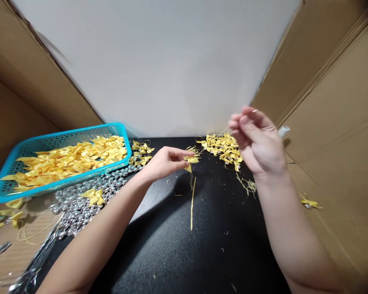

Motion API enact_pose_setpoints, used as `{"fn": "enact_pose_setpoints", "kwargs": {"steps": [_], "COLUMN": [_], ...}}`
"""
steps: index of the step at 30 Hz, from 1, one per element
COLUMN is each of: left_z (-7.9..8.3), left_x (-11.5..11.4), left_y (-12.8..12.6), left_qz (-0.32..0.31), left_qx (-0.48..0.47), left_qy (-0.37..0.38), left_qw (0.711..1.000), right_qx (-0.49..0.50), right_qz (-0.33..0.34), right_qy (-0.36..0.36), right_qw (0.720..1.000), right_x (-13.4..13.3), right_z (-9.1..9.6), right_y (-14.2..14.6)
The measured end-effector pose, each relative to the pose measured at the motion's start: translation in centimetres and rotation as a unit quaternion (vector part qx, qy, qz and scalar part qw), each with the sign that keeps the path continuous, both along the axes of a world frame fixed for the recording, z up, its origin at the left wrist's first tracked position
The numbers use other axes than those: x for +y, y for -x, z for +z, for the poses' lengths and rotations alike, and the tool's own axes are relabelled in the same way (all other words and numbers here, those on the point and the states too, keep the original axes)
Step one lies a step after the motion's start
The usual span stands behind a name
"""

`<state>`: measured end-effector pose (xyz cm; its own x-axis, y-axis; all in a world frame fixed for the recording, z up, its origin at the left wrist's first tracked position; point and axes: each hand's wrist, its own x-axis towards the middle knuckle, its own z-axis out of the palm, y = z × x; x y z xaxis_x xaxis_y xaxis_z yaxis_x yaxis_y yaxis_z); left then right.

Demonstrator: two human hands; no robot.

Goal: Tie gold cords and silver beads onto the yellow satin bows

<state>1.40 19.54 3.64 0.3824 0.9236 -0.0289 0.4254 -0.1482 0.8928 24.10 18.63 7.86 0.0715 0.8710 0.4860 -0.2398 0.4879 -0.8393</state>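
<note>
Many yellow ribbon pieces (73,161) lie in a blue basket (128,143); rightward, the left hand (164,164), thumb and fingers nearly together, pinches one yellow bow (192,160) above the black tabletop (171,253), best held steady; the raised right hand (260,143), curled, seemingly grips a needle (254,111), best drawn smoothly.
</note>
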Motion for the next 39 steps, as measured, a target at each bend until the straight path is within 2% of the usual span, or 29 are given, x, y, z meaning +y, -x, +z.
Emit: {"fn": "enact_pose_setpoints", "kwargs": {"steps": [6,10,17,21,23,26,33,36,39], "left_z": [-2.7,-3.3,-3.6,-4.0,-4.1,-4.0,-4.5,-5.1,-5.6], "left_x": [0.6,0.4,0.3,0.3,0.1,-0.1,-0.6,-1.5,-3.4], "left_y": [-0.6,-1.0,-1.1,-1.3,-1.6,-2.0,-2.0,-1.5,-0.8], "left_qz": [-0.114,-0.154,-0.144,-0.131,-0.131,-0.134,-0.126,-0.126,-0.108], "left_qx": [0.032,0.034,0.06,0.091,0.112,0.148,0.21,0.217,0.223], "left_qy": [0.066,0.084,0.067,0.039,0.02,-0.014,-0.1,-0.128,-0.139], "left_qw": [0.991,0.984,0.985,0.986,0.985,0.98,0.964,0.96,0.959], "right_qx": [0.026,0.016,0.039,0.047,0.014,-0.052,-0.187,-0.168,-0.147], "right_qz": [-0.122,-0.12,-0.148,-0.095,-0.073,-0.075,-0.024,-0.031,0.002], "right_qy": [-0.1,-0.098,-0.062,-0.099,-0.122,-0.139,-0.076,-0.073,-0.057], "right_qw": [0.987,0.988,0.986,0.99,0.99,0.986,0.979,0.983,0.988], "right_x": [0.5,0.7,0.0,-0.8,-1.1,-1.5,-2.9,-4.1,-5.1], "right_z": [1.4,1.6,2.0,2.5,2.6,2.4,2.1,2.6,3.1], "right_y": [-5.9,-7.6,-5.4,-3.9,-3.4,-2.4,-1.0,-1.1,-1.5]}}
